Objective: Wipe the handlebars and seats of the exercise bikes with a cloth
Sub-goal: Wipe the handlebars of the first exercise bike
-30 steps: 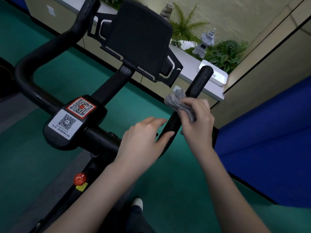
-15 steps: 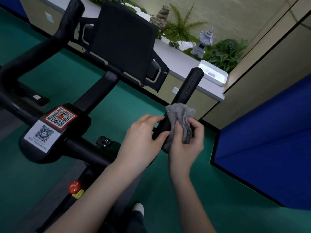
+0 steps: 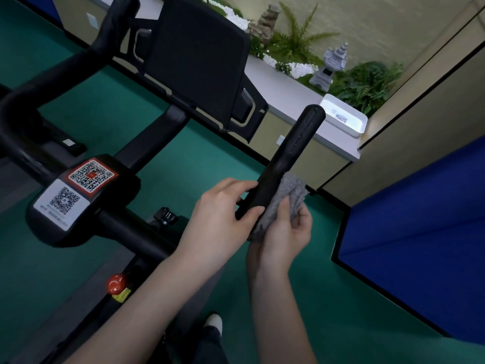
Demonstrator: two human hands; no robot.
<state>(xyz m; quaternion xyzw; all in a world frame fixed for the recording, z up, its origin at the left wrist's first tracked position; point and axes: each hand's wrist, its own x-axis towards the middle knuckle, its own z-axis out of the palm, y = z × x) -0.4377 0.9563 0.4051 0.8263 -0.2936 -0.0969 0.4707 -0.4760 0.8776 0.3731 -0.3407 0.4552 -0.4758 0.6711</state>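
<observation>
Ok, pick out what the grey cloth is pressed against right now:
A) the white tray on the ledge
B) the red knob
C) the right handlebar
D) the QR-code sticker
C: the right hand holds the grey cloth against the side of the right handlebar, while the left hand grips the same bar from the other side.

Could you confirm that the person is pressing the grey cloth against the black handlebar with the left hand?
Not quite: the head view shows the right hand pressing the grey cloth against the black handlebar. The left hand holds the same handlebar bare, with no cloth.
</observation>
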